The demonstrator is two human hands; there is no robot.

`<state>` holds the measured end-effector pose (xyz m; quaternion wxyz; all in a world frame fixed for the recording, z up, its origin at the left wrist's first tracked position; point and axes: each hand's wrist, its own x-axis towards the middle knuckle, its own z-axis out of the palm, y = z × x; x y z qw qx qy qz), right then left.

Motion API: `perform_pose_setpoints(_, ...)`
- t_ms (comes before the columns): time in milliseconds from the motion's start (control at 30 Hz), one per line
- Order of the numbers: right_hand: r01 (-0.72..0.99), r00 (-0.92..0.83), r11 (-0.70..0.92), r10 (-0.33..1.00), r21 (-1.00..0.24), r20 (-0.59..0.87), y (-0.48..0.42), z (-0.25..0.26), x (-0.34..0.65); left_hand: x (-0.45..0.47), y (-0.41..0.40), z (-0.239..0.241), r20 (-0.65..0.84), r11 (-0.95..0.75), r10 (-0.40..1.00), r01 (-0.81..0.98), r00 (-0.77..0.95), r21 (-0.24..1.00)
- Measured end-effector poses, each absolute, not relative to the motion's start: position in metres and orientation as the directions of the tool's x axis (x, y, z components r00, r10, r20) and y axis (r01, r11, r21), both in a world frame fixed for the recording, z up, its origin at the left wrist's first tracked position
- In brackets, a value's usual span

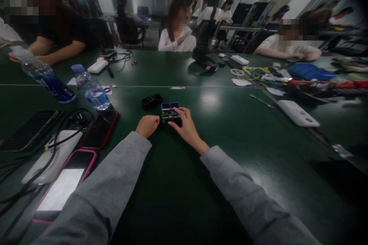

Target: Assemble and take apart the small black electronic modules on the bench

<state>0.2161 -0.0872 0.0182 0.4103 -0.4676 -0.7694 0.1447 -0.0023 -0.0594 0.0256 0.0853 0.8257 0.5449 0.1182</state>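
A small electronic device with a bare circuit board and two dark blue panels [169,111] rests on the dark green table. My right hand [186,127] grips its right side, with the thumb at the near edge and the fingers over the top. Just left of the device, my left hand [148,125] is closed with the fingers curled in; whatever they hold, if anything, is hidden. Behind the device and slightly left lies a black rectangular case [151,100], apart from both hands.
At left stand two water bottles [93,91], with phones [100,129], a white power bank [51,157] and black cables near my left forearm. A small wrench [261,100], a white power bank [298,113] and tangled wires [258,72] lie right. Several people sit beyond.
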Motion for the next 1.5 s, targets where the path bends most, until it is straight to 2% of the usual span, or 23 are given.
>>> perform_pose_setpoints(100, 0.569, -0.259, 0.515, 0.852, -0.641, 0.455, -0.084, 0.01, 0.218, -0.001, -0.057, 0.024, 0.073, -0.385, 0.922, 0.885, 0.379, 0.262)
perform_pose_setpoints(267, 0.513, -0.234, 0.473, 0.88, -0.716, 0.414, -0.083, 0.007, 0.223, 0.007, -0.046, 0.027, 0.033, -0.352, 0.935, 0.918, 0.352, 0.181)
perform_pose_setpoints(600, 0.414, -0.159, 0.461, 0.886, -0.785, 0.436, -0.079, 0.014, 0.226, 0.01, -0.039, 0.028, 0.046, -0.36, 0.933, 0.92, 0.358, 0.152)
perform_pose_setpoints(900, 0.401, 0.045, 0.339, 0.92, -0.851, 0.388, -0.072, 0.003, 0.226, 0.009, -0.041, 0.027, 0.053, -0.371, 0.929, 0.917, 0.367, 0.148)
perform_pose_setpoints(1233, 0.484, 0.116, 0.23, 0.939, -0.844, 0.323, -0.072, -0.002, 0.228, 0.007, -0.037, 0.023, 0.033, -0.36, 0.932, 0.911, 0.361, 0.199)
perform_pose_setpoints(1500, 0.471, 0.139, 0.249, 0.927, -0.846, 0.349, -0.071, -0.004, 0.229, 0.007, -0.037, 0.021, 0.04, -0.356, 0.934, 0.911, 0.356, 0.209)
